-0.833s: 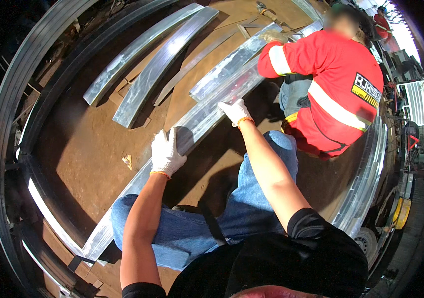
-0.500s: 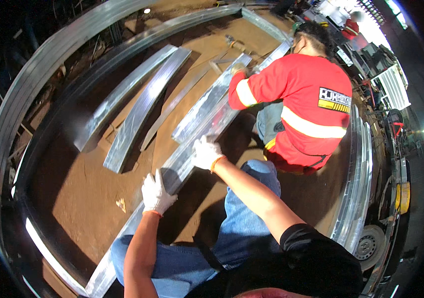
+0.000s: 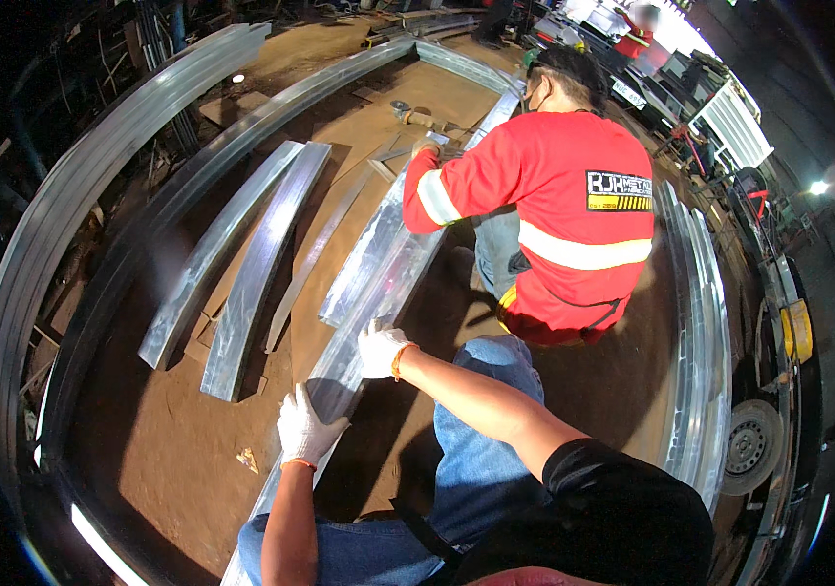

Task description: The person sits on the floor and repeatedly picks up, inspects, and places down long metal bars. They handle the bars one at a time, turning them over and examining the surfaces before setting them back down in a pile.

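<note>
A long, silvery metal bar (image 3: 336, 376) runs from my lap up toward a crouching co-worker. My left hand (image 3: 306, 430), in a white glove, grips the bar's nearer part, with its thumb on one side and its fingers along the other. Farther along, my right hand (image 3: 381, 349), also gloved, is closed over the bar's edge; its fingertips are partly hidden. Beside the far part of this bar lies a shorter metal bar (image 3: 363, 262). The co-worker's gloved hand (image 3: 425, 146) is at the far end of these bars.
Two loose metal bars (image 3: 266, 269) and a thin strip (image 3: 315, 249) lie on the brown floor to the left. A metal frame (image 3: 271, 117) surrounds the area. An angle grinder (image 3: 417, 116) lies beyond. The co-worker in red (image 3: 574, 186) crouches at right, near stacked bars (image 3: 696, 342) and a wheel (image 3: 751, 446).
The view has shifted, so the floor pieces and the co-worker appear farther left. Both my hands stay on the long bar, with little visible change in their hold.
</note>
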